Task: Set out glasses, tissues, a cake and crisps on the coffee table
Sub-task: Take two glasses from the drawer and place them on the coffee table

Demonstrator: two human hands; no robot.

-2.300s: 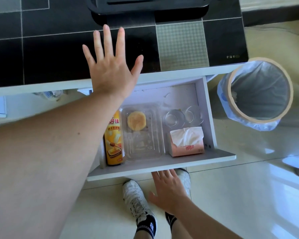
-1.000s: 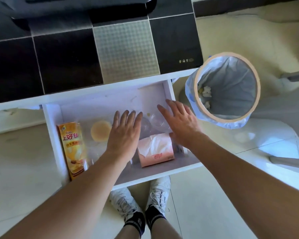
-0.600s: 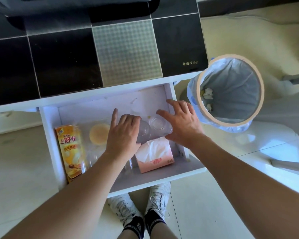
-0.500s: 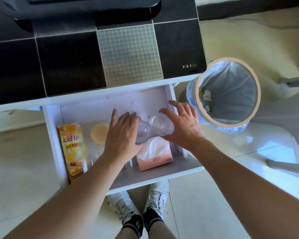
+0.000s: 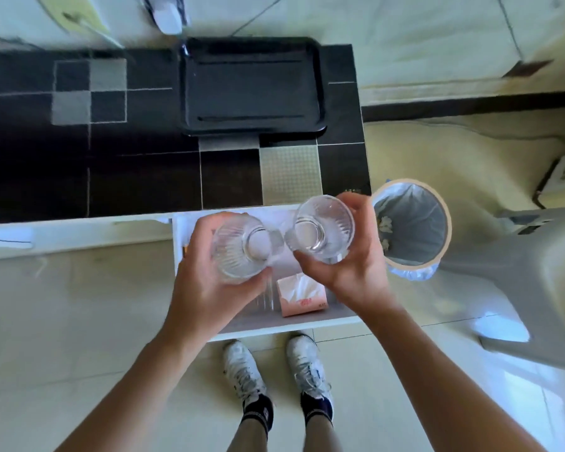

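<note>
The left hand's fingers (image 5: 206, 230) are curling round a ribbed clear glass (image 5: 238, 247), the left hand (image 5: 209, 285) gripping it from the side and holding it above the open drawer (image 5: 177, 243); the right hand's fingers (image 5: 356, 203) are wrapping round a second glass (image 5: 322, 233), the right hand (image 5: 349, 269) holding it just beside the first, also above the drawer, the two glasses nearly touching; both glasses are tilting so that their mouths are facing the camera. Inside the drawer, below the glasses, a pink tissue pack (image 5: 302, 296) is lying near the front right corner; the rest of the drawer is hidden by the hands. Behind the drawer, the black tiled counter (image 5: 111, 164) is carrying a black tray (image 5: 252, 86). To the right of the drawer a lined bin (image 5: 411, 223) is standing on the floor. In front of the drawer, the person's white shoes (image 5: 242, 370) are standing on the pale floor tiles (image 5: 62, 321).
</note>
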